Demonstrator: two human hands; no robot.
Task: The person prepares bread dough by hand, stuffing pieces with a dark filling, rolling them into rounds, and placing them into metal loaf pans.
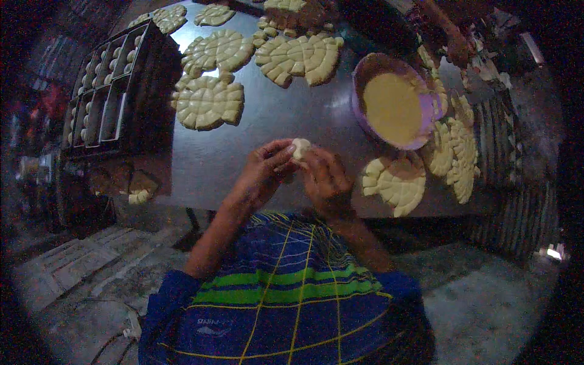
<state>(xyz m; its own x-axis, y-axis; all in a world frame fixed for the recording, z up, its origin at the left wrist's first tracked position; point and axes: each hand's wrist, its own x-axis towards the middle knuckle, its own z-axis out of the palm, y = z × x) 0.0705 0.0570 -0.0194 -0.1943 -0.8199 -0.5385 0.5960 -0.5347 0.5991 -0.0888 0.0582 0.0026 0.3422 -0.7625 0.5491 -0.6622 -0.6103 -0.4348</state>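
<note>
Between my two hands, above the near part of the table, is a small pale dough ball (300, 148). My left hand (271, 163) has its thumb and fingers closed on the ball's left side. From the right, my right hand (326, 176) presses its curved fingers against the same piece. To the right of my hands lies a flat slab of dough cut into pieces (398, 182). Beyond it stands a purple tub (358, 100) holding a pale yellow mass (392, 106). More scored dough slabs (208, 102) lie to the far left of my hands.
The dark metal table (286, 112) carries further cut dough slabs (301, 58) at the back and others (462, 149) along the right. At left stands a dark divided tray (114, 115) with dough balls in rows. Another person's arm (447, 27) reaches in at the far right.
</note>
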